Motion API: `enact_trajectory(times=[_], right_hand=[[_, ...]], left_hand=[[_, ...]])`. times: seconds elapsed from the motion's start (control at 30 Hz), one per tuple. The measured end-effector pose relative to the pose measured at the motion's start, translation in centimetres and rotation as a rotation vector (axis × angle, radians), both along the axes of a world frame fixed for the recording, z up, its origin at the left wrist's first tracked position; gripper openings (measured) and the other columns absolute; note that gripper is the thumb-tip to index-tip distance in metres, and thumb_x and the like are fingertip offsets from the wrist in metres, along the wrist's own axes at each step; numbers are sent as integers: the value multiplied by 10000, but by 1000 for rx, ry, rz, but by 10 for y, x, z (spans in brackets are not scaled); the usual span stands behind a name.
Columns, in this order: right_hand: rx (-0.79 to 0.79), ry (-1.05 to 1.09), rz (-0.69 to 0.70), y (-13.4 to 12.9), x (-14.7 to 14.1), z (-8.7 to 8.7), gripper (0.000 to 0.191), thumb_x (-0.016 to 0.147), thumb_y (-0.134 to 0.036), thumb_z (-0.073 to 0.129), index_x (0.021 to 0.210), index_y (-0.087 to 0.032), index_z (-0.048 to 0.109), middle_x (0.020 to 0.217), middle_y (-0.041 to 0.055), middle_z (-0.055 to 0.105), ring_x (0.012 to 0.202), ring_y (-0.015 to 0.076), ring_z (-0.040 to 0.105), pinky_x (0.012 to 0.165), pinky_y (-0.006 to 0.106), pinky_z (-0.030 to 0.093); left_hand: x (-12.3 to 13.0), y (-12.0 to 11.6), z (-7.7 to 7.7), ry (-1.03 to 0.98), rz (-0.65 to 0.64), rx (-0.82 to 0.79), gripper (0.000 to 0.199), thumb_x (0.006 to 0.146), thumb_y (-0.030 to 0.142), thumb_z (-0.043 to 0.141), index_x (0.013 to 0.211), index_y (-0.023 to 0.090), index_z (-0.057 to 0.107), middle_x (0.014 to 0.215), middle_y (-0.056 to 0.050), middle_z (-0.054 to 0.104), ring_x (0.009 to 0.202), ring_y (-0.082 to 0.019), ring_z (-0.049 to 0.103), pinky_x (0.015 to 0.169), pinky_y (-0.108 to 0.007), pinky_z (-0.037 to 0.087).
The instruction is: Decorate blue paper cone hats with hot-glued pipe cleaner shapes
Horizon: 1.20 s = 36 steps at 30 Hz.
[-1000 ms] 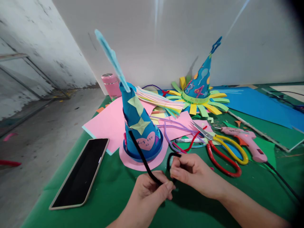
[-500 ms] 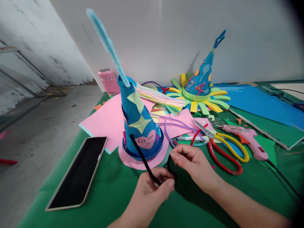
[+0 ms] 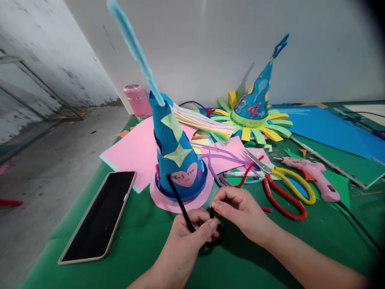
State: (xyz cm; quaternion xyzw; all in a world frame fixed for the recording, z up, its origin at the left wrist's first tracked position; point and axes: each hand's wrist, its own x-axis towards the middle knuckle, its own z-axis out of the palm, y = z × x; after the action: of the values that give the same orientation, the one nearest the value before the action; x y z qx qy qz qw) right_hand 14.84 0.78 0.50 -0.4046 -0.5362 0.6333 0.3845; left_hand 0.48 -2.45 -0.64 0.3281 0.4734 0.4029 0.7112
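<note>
A black pipe cleaner (image 3: pixel 181 203) is pinched between the thumb and fingers of my left hand (image 3: pixel 192 235). Its long straight part points up toward a blue paper cone hat (image 3: pixel 174 160), while the other part curls into a loop below my fingers. My right hand (image 3: pixel 237 208) grips the loop's end between thumb and fingertips. The hat stands just beyond my hands on a pink paper disc (image 3: pixel 158 200). It carries pale green stars, a pink heart with writing, and a tall light-blue fuzzy stem (image 3: pixel 135 48) at its tip.
To the left lies a phone (image 3: pixel 99 218). At right are scissors (image 3: pixel 285 190) and a pink glue gun (image 3: pixel 315 176) with its cord. Behind stand a second decorated hat (image 3: pixel 254 100) and a pink bottle (image 3: pixel 137 101), among pink paper (image 3: pixel 135 148) and purple pipe cleaners (image 3: pixel 213 168).
The pipe cleaner's free end has been bent round into a loop beneath my left fingers. My right hand has moved slightly down and left, closer to my left hand.
</note>
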Motion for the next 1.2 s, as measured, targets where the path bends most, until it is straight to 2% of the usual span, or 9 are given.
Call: enact_trajectory(times=[0.4, 0.63, 1.0, 1.1, 1.2], right_hand=[[34, -24, -7, -1, -1, 3, 156, 764, -194, 523, 621, -137, 495, 562, -43, 452, 525, 64, 380, 485, 187, 319], [67, -78, -60, -4, -2, 0, 170, 774, -237, 514, 633, -145, 494, 558, -39, 434, 518, 74, 349, 472, 206, 293], [119, -112, -149, -9, -8, 1, 177, 764, -206, 496, 598, -151, 469, 525, -55, 386, 491, 66, 340, 444, 186, 301], [90, -113, -127, -5, -5, 1, 177, 763, -219, 511, 603, -149, 477, 527, -51, 421, 492, 65, 357, 449, 183, 310], [17, -53, -43, -1, -1, 1, 163, 768, -231, 518, 631, -144, 495, 562, -30, 509, 509, 70, 435, 484, 188, 356]], left_hand=[[0, 1, 3, -89, 62, -36, 146, 649, 194, 656, 535, 139, 582, 473, 39, 495, 488, -54, 410, 501, -192, 283], [-1, 2, 6, -130, 114, -76, 150, 650, 178, 648, 525, 143, 572, 477, 41, 500, 500, -57, 423, 509, -181, 299], [-1, 2, 5, -145, 137, -92, 155, 638, 172, 659, 514, 139, 570, 457, 38, 500, 476, -52, 418, 482, -163, 303], [0, 3, 5, -173, 113, -110, 115, 637, 159, 663, 545, 135, 597, 486, 26, 535, 491, -54, 447, 498, -162, 321], [0, 3, 3, -232, 103, -125, 107, 677, 193, 630, 589, 133, 623, 518, 6, 560, 526, -80, 493, 548, -191, 361]])
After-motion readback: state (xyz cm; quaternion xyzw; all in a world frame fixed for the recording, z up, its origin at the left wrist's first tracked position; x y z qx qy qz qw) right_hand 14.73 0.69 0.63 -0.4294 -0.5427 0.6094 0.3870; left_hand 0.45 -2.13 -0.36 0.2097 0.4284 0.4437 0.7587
